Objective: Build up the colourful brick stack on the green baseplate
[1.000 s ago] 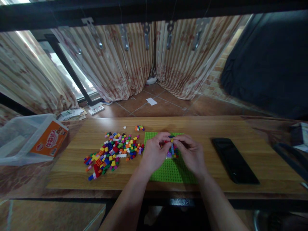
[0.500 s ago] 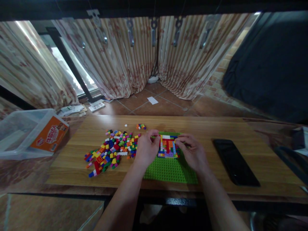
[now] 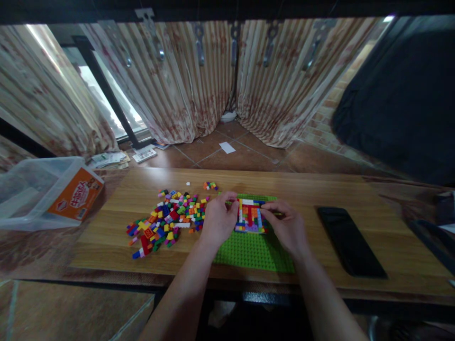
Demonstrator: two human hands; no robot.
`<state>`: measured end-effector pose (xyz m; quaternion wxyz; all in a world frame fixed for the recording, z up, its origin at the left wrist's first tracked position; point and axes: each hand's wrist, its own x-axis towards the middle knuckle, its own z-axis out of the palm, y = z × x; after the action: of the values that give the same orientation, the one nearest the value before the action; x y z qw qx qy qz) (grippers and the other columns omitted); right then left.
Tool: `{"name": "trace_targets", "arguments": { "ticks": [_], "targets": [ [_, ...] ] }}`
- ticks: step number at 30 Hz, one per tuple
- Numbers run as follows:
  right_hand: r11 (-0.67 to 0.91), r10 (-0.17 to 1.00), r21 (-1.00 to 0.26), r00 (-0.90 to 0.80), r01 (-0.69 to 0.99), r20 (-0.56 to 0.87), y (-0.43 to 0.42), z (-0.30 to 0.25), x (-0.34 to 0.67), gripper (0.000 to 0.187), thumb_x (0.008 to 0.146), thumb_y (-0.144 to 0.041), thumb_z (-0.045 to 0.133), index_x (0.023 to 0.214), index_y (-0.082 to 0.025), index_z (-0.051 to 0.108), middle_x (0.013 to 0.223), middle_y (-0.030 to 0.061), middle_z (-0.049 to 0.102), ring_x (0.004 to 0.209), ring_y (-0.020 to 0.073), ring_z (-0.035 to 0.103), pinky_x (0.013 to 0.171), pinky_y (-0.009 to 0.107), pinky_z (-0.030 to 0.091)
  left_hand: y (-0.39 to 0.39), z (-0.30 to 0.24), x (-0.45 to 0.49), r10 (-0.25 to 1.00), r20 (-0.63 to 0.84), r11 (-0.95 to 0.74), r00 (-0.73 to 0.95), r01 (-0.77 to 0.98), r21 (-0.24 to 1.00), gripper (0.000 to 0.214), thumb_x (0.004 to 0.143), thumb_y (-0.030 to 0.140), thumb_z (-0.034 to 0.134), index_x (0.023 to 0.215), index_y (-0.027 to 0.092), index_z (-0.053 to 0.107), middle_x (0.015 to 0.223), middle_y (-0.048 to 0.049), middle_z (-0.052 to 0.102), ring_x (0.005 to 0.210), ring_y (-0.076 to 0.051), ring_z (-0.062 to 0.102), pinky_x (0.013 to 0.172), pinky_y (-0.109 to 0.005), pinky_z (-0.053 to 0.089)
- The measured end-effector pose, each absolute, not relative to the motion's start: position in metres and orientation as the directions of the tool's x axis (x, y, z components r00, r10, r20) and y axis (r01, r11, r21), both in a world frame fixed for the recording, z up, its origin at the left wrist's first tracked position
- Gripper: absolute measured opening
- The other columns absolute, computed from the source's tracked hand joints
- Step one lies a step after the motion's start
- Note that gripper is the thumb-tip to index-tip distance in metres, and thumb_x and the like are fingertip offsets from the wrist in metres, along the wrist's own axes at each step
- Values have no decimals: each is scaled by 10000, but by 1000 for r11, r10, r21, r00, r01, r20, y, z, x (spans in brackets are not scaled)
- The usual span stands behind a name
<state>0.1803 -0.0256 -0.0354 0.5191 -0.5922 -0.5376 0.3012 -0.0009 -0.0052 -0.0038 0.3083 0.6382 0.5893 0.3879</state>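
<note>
A green studded baseplate (image 3: 254, 253) lies on the wooden table, and a low, many-coloured structure of toy building bricks (image 3: 250, 216) covers its far part. At the structure's left edge is my left hand (image 3: 219, 219), its fingers curled and thumb and forefinger drawn together. My right hand (image 3: 285, 225) is at the opposite edge, thumb and fingertips pinched close against the upper right bricks. Whatever lies between the fingertips of either hand is too small or hidden to make out. Left of the plate spreads a pile of loose toy bricks (image 3: 167, 215).
A small cluster of bricks (image 3: 210, 185) and a single white brick (image 3: 188, 183) lie behind the pile. On the right of the table (image 3: 106, 237) rests a black phone (image 3: 350, 241). Beyond the left end stands a clear plastic bin (image 3: 31, 189) with an orange label.
The view has shifted slightly, so everything appears a little farther right. Both hands stay at the two sides of the brick structure, with hardly any movement.
</note>
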Motion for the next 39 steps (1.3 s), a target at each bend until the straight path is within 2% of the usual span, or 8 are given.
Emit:
{"name": "trace_targets", "arguments": {
  "ticks": [7, 13, 18, 22, 26, 29, 33, 39],
  "targets": [
    [-77, 928, -997, 364, -7, -74, -22, -38, 172, 376, 537, -444, 842, 789, -184, 736, 654, 14, 695, 587, 155, 594, 557, 285, 473, -5, -5, -2, 990, 142, -122, 3, 534, 837, 227, 863, 153, 570, 1044, 163, 706, 981, -69, 769, 850, -186, 707, 815, -315, 549],
    [-79, 920, -996, 380, -43, -89, -20, -35, 168, 335, 519, -392, 840, 751, -177, 728, 632, 8, 691, 566, 138, 583, 548, 268, 466, -7, -5, 0, 992, 126, -106, 6, 579, 808, 208, 857, 161, 578, 1014, 173, 715, 976, -54, 766, 779, -177, 689, 789, -315, 543],
    [-88, 918, -995, 384, -41, -97, -20, -33, 166, 312, 524, -387, 828, 739, -180, 736, 593, -3, 668, 549, 133, 555, 525, 261, 444, -6, -3, -1, 994, 113, -96, 6, 572, 814, 200, 852, 137, 580, 998, 156, 715, 978, -67, 765, 845, -177, 701, 816, -297, 539],
    [-56, 935, -986, 340, -154, -106, -23, -32, 175, 335, 536, -407, 853, 773, -194, 749, 718, 9, 709, 640, 130, 591, 599, 256, 471, -1, -1, -15, 992, 123, -96, -2, 613, 784, 209, 863, 145, 561, 1006, 158, 714, 994, -70, 766, 780, -165, 699, 774, -286, 542],
    [-46, 898, -966, 413, -255, -152, -25, -35, 187, 340, 558, -458, 856, 755, -204, 747, 689, -15, 668, 613, 98, 546, 560, 217, 433, 6, 5, -41, 992, 119, -52, -46, 705, 707, 239, 864, 136, 529, 1000, 177, 722, 971, -58, 773, 816, -175, 711, 783, -277, 543],
    [-37, 866, -967, 474, -251, -156, -24, -37, 191, 346, 531, -465, 868, 702, -195, 734, 642, -19, 641, 585, 93, 515, 532, 211, 405, 9, 8, -58, 987, 97, 45, -128, 798, 601, 276, 843, 118, 530, 1025, 168, 732, 995, -76, 773, 896, -207, 713, 842, -309, 537],
    [-36, 861, -980, 492, -198, -131, -23, -38, 188, 345, 543, -474, 852, 701, -190, 738, 639, -9, 646, 594, 106, 524, 548, 227, 415, 9, 6, -71, 992, 24, 94, -123, 855, 510, 309, 806, 98, 548, 1014, 192, 757, 1051, -73, 771, 996, -227, 703, 915, -332, 519],
    [-43, 869, -993, 486, -113, -93, -24, -35, 183, 336, 556, -477, 832, 691, -184, 740, 612, -9, 633, 586, 111, 512, 550, 236, 410, 3, 5, -70, 1000, 6, -25, 25, 905, 425, 295, 785, 101, 575, 963, 223, 776, 1128, -43, 755, 1071, -225, 679, 994, -332, 488]
  ]
}}
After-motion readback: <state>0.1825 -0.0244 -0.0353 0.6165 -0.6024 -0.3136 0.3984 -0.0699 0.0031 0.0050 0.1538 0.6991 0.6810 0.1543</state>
